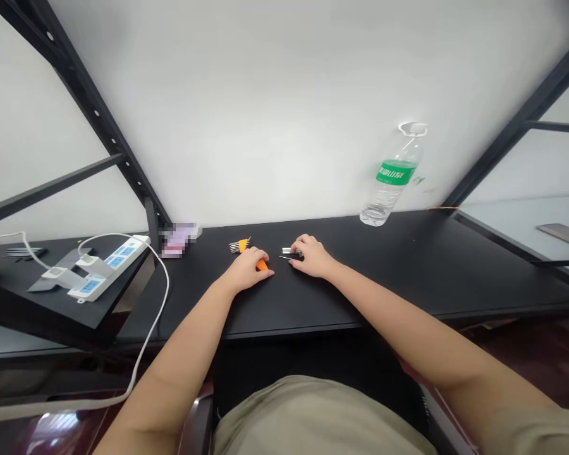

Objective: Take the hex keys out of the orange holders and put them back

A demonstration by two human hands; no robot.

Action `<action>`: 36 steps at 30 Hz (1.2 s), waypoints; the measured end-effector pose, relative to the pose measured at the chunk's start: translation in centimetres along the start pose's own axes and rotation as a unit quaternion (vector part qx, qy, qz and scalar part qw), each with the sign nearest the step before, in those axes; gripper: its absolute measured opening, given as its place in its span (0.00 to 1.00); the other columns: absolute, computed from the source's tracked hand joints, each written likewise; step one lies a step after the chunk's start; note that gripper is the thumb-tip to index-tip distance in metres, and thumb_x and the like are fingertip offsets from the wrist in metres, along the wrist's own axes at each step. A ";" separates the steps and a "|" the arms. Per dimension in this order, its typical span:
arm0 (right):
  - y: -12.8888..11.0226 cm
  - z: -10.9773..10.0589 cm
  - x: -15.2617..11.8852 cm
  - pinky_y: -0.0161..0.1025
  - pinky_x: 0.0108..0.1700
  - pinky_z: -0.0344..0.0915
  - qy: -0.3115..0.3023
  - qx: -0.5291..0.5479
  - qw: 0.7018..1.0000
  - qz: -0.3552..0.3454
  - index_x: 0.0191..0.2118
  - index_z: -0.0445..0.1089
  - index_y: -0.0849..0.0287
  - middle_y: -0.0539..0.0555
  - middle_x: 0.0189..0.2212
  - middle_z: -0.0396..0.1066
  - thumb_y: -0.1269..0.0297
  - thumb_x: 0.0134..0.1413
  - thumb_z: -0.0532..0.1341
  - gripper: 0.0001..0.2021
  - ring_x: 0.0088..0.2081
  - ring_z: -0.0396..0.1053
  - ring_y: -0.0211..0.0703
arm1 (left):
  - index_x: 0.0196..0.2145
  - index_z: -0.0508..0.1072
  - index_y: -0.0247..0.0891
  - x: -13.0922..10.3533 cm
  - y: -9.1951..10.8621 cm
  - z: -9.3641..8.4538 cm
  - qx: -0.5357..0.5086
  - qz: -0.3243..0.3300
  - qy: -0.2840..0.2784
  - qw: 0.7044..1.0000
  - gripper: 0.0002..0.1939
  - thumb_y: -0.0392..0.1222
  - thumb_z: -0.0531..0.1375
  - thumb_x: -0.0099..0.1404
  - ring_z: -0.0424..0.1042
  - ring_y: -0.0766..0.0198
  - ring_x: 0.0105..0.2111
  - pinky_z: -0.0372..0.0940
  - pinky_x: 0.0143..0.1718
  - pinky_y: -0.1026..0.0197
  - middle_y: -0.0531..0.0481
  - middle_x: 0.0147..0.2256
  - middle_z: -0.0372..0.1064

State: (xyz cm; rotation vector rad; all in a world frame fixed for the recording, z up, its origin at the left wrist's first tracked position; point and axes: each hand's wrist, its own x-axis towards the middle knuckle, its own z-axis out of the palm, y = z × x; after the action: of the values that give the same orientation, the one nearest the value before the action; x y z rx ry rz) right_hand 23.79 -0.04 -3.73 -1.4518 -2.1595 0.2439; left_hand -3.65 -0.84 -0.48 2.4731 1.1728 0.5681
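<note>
On the black tabletop (360, 272), my left hand (248, 269) is closed over an orange piece (262, 265), which shows between its thumb and fingers. Just beyond that hand lies an orange holder (243, 244) with several thin metal rods (236, 246) sticking out to the left. Whether the two orange parts are joined is hidden by the fingers. My right hand (312, 256) is bent round a small black-handled tool (296, 256) with a thin silver shaft pointing left. Short silver rods (286, 250) lie by its fingertips. A narrow gap separates the hands.
A water bottle (392, 174) with a green label stands at the back right by the wall. Left, a white power strip (111, 268) with plugged-in adapters sits on another surface, and its white cable (159, 309) hangs across the table's corner. A blurred-out purple item (180, 239) lies back left.
</note>
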 end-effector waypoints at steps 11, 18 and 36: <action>0.8 0.3 0.4 0.48 0.53 0.61 0.002 0.023 0.999 0.023 0.46 0.72 0.55 0.57 0.47 0.71 0.73 0.58 0.58 0.12 0.50 0.64 0.51 | 0.50 0.79 0.44 -0.5 -0.3 -0.4 -0.004 0.027 -0.016 0.999 0.18 0.49 0.63 0.64 0.67 0.49 0.58 0.63 0.62 0.46 0.45 0.57 0.70; -3.2 -0.9 -0.9 0.48 0.55 0.60 -0.019 0.080 0.996 -0.042 0.43 0.75 0.57 0.59 0.47 0.71 0.65 0.62 0.60 0.08 0.50 0.65 0.51 | 0.57 0.72 0.42 -0.5 0.7 -0.1 -0.002 0.045 0.012 0.999 0.24 0.44 0.63 0.64 0.68 0.51 0.55 0.64 0.59 0.46 0.44 0.52 0.73; -4.9 -0.3 -0.9 0.38 0.36 0.64 -0.117 0.240 0.963 0.026 0.33 0.73 0.56 0.49 0.32 0.74 0.59 0.57 0.59 0.08 0.33 0.69 0.40 | 0.52 0.70 0.44 -0.3 2.7 0.3 0.019 0.134 0.092 0.987 0.18 0.38 0.63 0.64 0.68 0.53 0.52 0.65 0.56 0.47 0.48 0.52 0.72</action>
State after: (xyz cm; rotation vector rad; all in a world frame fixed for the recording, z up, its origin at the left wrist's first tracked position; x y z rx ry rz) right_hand 20.25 -2.88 -1.67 -1.2421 -2.0419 0.9294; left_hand -1.91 -2.71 0.45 2.6773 0.9251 0.8728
